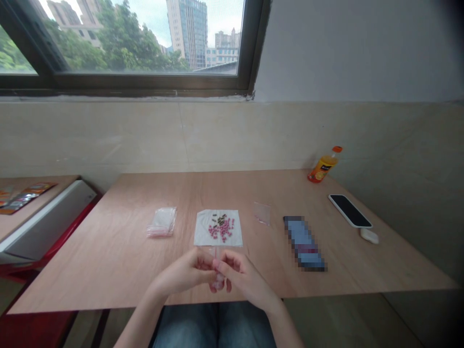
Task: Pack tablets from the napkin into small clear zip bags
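Note:
Between my two hands is a small clear plastic bag [217, 253], held just above the near part of the table. My left hand [194, 268] pinches it from the left, and my right hand [241, 271] grips it from the right. Both hands have their fingers closed, and they partly cover the bag. Just beyond them lies a white paper sheet [200, 234]. Many small pink pieces [227, 229] are spread on it, with several dark capsule-like pieces [220, 220] among them. I cannot make out clearly what the held bag contains.
A stack of clear bags [162, 222] lies left of the sheet, one flat bag [262, 213] right of it. Farther right are a blurred-out phone [305, 244], a white-edged phone [350, 210], a white case [369, 236] and an orange drink bottle [324, 166] on the wooden table [108, 261].

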A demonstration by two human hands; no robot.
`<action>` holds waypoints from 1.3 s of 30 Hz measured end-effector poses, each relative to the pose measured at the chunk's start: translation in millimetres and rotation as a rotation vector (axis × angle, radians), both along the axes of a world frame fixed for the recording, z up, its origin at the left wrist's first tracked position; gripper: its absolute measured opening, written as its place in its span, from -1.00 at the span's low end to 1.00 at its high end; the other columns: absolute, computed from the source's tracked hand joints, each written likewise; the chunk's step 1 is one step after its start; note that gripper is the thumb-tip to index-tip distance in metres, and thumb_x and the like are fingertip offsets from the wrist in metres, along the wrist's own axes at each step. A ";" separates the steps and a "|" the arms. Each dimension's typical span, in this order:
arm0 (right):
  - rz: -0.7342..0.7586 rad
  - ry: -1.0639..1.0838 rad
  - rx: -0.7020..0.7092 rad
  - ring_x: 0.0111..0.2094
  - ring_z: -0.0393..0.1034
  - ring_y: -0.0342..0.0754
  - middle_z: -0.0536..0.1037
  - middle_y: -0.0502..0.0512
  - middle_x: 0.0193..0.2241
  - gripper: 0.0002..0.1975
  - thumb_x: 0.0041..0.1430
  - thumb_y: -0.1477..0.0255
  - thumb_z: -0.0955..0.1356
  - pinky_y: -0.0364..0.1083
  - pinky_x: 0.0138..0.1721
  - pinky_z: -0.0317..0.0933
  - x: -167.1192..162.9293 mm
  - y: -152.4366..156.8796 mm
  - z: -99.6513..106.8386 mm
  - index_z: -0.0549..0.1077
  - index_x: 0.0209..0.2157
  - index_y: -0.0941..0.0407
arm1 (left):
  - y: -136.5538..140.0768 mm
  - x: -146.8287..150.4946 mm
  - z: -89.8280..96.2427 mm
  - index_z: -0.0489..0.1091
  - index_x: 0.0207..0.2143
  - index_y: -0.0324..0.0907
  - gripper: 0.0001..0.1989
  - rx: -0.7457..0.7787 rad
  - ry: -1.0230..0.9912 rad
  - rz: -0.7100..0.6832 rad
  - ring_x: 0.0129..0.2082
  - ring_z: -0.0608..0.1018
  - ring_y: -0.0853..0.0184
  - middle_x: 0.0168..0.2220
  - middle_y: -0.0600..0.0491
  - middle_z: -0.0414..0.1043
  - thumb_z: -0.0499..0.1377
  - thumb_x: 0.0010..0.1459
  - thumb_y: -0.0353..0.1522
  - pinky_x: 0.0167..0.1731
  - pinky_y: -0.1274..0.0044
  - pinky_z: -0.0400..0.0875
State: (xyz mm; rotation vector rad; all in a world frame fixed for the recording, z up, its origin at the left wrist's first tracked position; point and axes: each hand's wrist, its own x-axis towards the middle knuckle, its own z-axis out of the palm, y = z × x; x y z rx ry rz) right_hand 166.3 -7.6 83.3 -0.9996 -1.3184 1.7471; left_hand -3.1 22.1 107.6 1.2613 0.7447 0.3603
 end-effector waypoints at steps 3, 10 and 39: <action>0.025 0.009 -0.054 -0.59 0.33 -0.21 0.42 -0.04 -0.60 -0.58 0.16 0.06 0.32 -0.24 -0.59 0.14 1.1 -3.7 -0.3 0.30 -0.45 0.16 | -3.7 1.8 -0.9 0.53 -0.50 -0.27 -0.86 -0.063 0.038 -0.039 -0.52 0.49 0.44 -0.49 0.05 0.52 0.27 0.01 -0.35 -0.42 0.60 0.40; 0.022 0.035 -0.080 -0.59 0.42 -0.15 0.46 -0.01 -0.63 -0.58 0.16 0.04 0.31 -0.27 -0.66 0.15 -2.7 -10.9 9.6 0.27 -0.43 0.14 | -7.1 9.0 4.4 0.57 -0.49 -0.26 -0.88 -0.105 0.045 -0.040 -0.60 0.47 0.49 -0.52 0.04 0.54 0.26 -0.05 -0.38 -0.52 0.65 0.40; -0.001 0.045 -0.208 -0.65 0.44 -0.11 0.52 0.11 -0.57 -0.46 0.09 -0.05 0.28 -0.27 -0.75 0.19 8.5 -5.4 6.2 0.38 -0.42 0.22 | -3.5 18.3 0.5 0.30 -0.45 -0.24 -0.68 0.002 -0.017 0.069 -0.57 0.44 0.45 -0.56 0.10 0.40 0.23 0.08 -0.16 -0.53 0.59 0.23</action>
